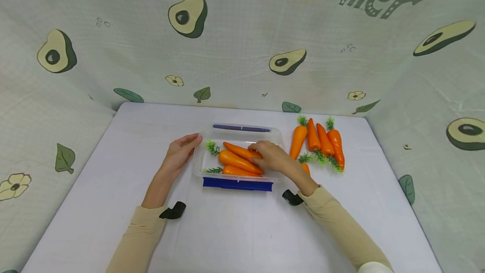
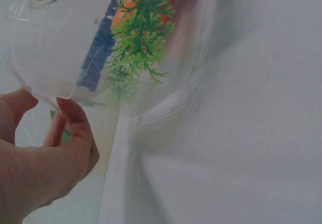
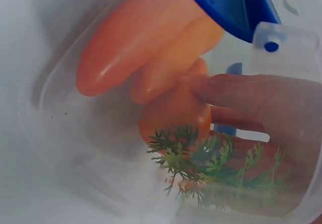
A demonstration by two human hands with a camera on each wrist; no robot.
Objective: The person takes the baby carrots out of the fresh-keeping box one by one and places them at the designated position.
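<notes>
A clear plastic container (image 1: 208, 132) with blue latches (image 1: 237, 184) stands mid-table with several toy carrots inside. My left hand (image 1: 179, 155) pinches its left rim between thumb and fingers, as the left wrist view shows at the container's corner (image 2: 65, 94). My right hand (image 1: 270, 155) reaches inside and grips the thick end of the rear carrot (image 1: 240, 151). In the right wrist view, seen through the plastic wall, the fingers lie on that carrot (image 3: 173, 116) near its green leaves (image 3: 191, 153). Two other carrots (image 1: 238, 161) lie in front of it, their leaves to the left.
Right of the container several more carrots (image 1: 298, 141) lie on the white table (image 1: 227, 231). One (image 1: 306, 168) is partly covered by my right forearm. A patterned cloth (image 1: 235, 45) hangs behind and at both sides. Each wrist wears a black camera piece (image 1: 174, 210).
</notes>
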